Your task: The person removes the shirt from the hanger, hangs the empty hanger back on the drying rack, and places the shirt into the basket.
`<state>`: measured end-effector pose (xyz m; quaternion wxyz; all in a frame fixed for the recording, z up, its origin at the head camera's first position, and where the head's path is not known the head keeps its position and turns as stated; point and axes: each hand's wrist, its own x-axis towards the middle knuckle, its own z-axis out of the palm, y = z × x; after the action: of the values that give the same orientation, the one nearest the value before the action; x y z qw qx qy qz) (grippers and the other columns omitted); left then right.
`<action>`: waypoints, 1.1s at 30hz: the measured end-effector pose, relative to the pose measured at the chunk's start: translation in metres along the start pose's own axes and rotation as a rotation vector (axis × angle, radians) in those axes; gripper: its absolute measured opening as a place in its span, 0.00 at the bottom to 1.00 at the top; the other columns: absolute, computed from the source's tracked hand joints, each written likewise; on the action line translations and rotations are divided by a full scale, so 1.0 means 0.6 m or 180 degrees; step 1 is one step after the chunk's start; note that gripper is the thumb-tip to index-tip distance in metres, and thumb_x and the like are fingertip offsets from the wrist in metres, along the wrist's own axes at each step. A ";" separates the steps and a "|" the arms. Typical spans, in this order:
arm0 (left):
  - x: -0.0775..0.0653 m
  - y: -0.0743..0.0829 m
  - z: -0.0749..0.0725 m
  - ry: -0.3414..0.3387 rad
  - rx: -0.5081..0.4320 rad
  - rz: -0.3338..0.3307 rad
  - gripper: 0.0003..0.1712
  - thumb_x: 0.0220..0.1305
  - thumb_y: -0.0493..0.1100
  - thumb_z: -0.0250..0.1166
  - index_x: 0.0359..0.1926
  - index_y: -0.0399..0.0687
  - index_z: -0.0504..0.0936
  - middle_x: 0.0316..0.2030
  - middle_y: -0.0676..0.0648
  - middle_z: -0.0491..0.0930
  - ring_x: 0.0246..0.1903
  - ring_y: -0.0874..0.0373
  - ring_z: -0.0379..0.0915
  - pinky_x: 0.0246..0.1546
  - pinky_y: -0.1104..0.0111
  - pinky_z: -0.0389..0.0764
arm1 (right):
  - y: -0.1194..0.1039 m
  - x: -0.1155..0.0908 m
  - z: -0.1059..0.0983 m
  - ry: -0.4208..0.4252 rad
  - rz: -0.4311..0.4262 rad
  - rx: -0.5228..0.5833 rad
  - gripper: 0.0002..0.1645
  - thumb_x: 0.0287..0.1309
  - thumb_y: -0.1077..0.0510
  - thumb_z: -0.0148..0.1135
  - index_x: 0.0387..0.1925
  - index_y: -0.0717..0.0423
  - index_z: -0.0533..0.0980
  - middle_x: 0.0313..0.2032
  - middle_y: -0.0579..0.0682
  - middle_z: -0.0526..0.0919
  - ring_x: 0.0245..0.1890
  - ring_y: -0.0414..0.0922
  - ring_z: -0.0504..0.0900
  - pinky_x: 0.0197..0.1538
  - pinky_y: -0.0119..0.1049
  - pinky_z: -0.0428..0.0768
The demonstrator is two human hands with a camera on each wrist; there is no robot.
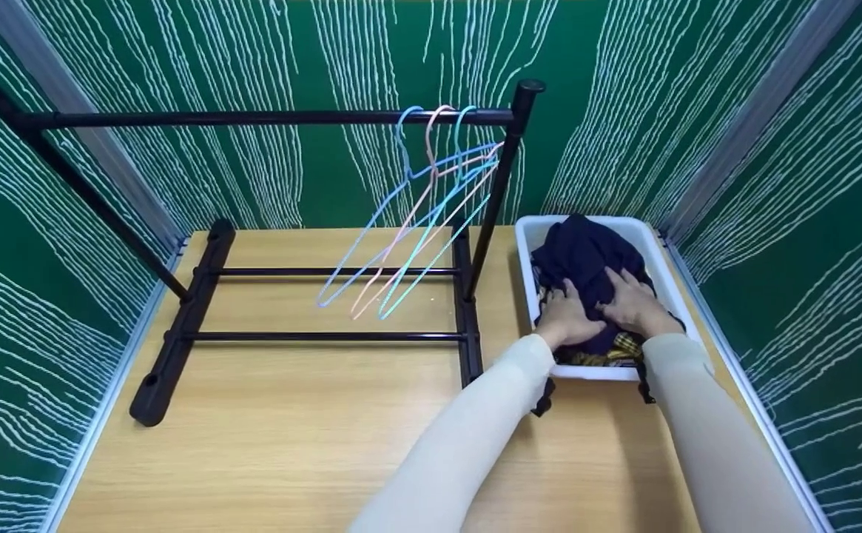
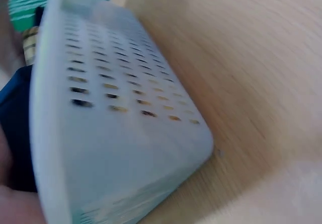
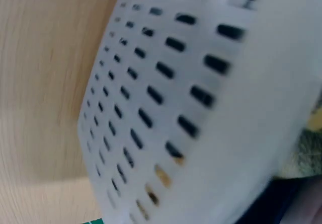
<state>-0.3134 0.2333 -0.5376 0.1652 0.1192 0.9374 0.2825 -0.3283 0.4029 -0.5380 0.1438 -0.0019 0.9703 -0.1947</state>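
Observation:
A dark navy garment (image 1: 586,248) lies bunched on top of the clothes in a white plastic basket (image 1: 524,259). On its near left part rests my left hand (image 1: 567,320), fingers spread. My right hand (image 1: 632,303) touches the same garment from the right, its fingers also spread and the thumb toward the left hand. Yellow-and-black checked cloth (image 1: 627,345) shows beneath, at the near end of the basket. Both wrist views look mostly at the basket's slotted outer walls, with navy cloth (image 2: 17,128) at the left wrist view's edge.
Left of the basket stands a black clothes rack (image 1: 253,118) on a wooden tabletop (image 1: 290,444). A blue hanger (image 1: 360,248), a pink hanger (image 1: 401,235) and a teal hanger (image 1: 423,240) hang near its right post. Green, white-streaked walls (image 1: 371,74) enclose the table's back and sides.

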 end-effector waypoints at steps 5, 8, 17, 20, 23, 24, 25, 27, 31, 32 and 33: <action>-0.008 -0.002 0.004 0.0015 -0.0765 -0.0099 0.58 0.67 0.56 0.68 0.86 0.47 0.44 0.84 0.42 0.50 0.84 0.52 0.40 0.81 0.63 0.49 | -0.001 0.009 0.004 0.0086 -0.0116 -0.0159 0.51 0.72 0.57 0.58 0.83 0.67 0.43 0.80 0.77 0.41 0.75 0.82 0.45 0.70 0.79 0.57; -0.002 -0.004 0.022 0.0137 -0.0856 -0.0143 0.59 0.66 0.51 0.68 0.86 0.48 0.43 0.84 0.41 0.47 0.84 0.51 0.35 0.82 0.62 0.44 | -0.001 0.013 0.007 0.0166 -0.0227 -0.0202 0.51 0.70 0.58 0.58 0.83 0.69 0.45 0.79 0.77 0.44 0.75 0.82 0.46 0.71 0.78 0.57; 0.003 -0.002 0.028 -0.0007 -0.0384 -0.0091 0.55 0.73 0.55 0.65 0.86 0.47 0.42 0.84 0.42 0.48 0.84 0.50 0.37 0.82 0.63 0.45 | -0.004 0.008 0.003 0.0057 -0.0057 -0.0328 0.46 0.73 0.56 0.56 0.82 0.70 0.48 0.77 0.77 0.52 0.74 0.80 0.49 0.72 0.76 0.58; -0.004 -0.002 0.019 -0.0096 -0.0140 -0.0075 0.52 0.76 0.57 0.61 0.86 0.45 0.42 0.84 0.41 0.48 0.84 0.49 0.37 0.82 0.61 0.46 | -0.010 0.006 0.007 0.0009 0.0071 -0.0319 0.47 0.75 0.54 0.55 0.83 0.67 0.47 0.78 0.76 0.50 0.75 0.80 0.48 0.70 0.78 0.60; -0.010 -0.003 0.011 -0.0168 -0.0004 -0.0073 0.50 0.78 0.57 0.59 0.86 0.45 0.44 0.84 0.41 0.48 0.84 0.48 0.38 0.82 0.61 0.47 | -0.014 0.006 0.010 0.0010 0.0119 -0.0307 0.47 0.75 0.53 0.55 0.83 0.67 0.46 0.78 0.76 0.49 0.75 0.80 0.48 0.69 0.78 0.61; -0.011 -0.003 0.009 -0.0210 0.0014 -0.0056 0.49 0.78 0.58 0.58 0.86 0.45 0.44 0.84 0.40 0.47 0.84 0.48 0.37 0.82 0.61 0.47 | -0.015 0.006 0.010 0.0018 0.0134 -0.0306 0.47 0.75 0.53 0.55 0.83 0.66 0.46 0.78 0.76 0.49 0.75 0.80 0.48 0.69 0.78 0.62; -0.012 -0.003 0.007 -0.0249 0.0001 -0.0024 0.49 0.79 0.57 0.57 0.86 0.44 0.44 0.84 0.39 0.47 0.84 0.46 0.36 0.82 0.61 0.46 | -0.016 0.005 0.009 0.0032 0.0150 -0.0308 0.47 0.75 0.53 0.55 0.83 0.66 0.46 0.78 0.76 0.49 0.75 0.80 0.49 0.69 0.78 0.62; -0.014 -0.004 0.005 -0.0309 -0.0052 0.0029 0.48 0.79 0.57 0.55 0.86 0.43 0.44 0.84 0.38 0.45 0.84 0.45 0.34 0.82 0.62 0.45 | -0.017 0.004 0.008 0.0072 0.0187 -0.0295 0.47 0.75 0.53 0.55 0.83 0.66 0.46 0.78 0.76 0.49 0.74 0.80 0.49 0.68 0.78 0.62; -0.022 -0.006 0.005 -0.0326 -0.0202 0.0149 0.45 0.80 0.54 0.54 0.85 0.43 0.45 0.84 0.35 0.43 0.84 0.43 0.33 0.82 0.62 0.46 | -0.013 0.001 0.006 0.0159 0.0230 -0.0204 0.48 0.74 0.52 0.57 0.83 0.64 0.47 0.78 0.76 0.49 0.74 0.80 0.50 0.68 0.78 0.62; -0.027 -0.006 0.005 -0.0297 -0.0212 0.0164 0.44 0.80 0.54 0.54 0.85 0.44 0.47 0.84 0.36 0.44 0.84 0.44 0.34 0.82 0.63 0.47 | -0.011 0.000 0.006 0.0188 0.0235 -0.0174 0.48 0.74 0.52 0.57 0.83 0.64 0.47 0.78 0.76 0.49 0.74 0.80 0.50 0.68 0.78 0.62; -0.034 -0.005 0.004 -0.0268 -0.0219 0.0192 0.44 0.80 0.54 0.55 0.85 0.45 0.48 0.84 0.36 0.45 0.84 0.44 0.36 0.81 0.63 0.49 | -0.009 -0.002 0.006 0.0223 0.0242 -0.0150 0.48 0.74 0.52 0.58 0.83 0.64 0.48 0.78 0.77 0.49 0.74 0.80 0.50 0.69 0.78 0.62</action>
<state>-0.2943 0.2255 -0.5361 0.1999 0.1534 0.9153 0.3141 -0.3266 0.3963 -0.5389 0.1169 0.0384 0.9784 -0.1660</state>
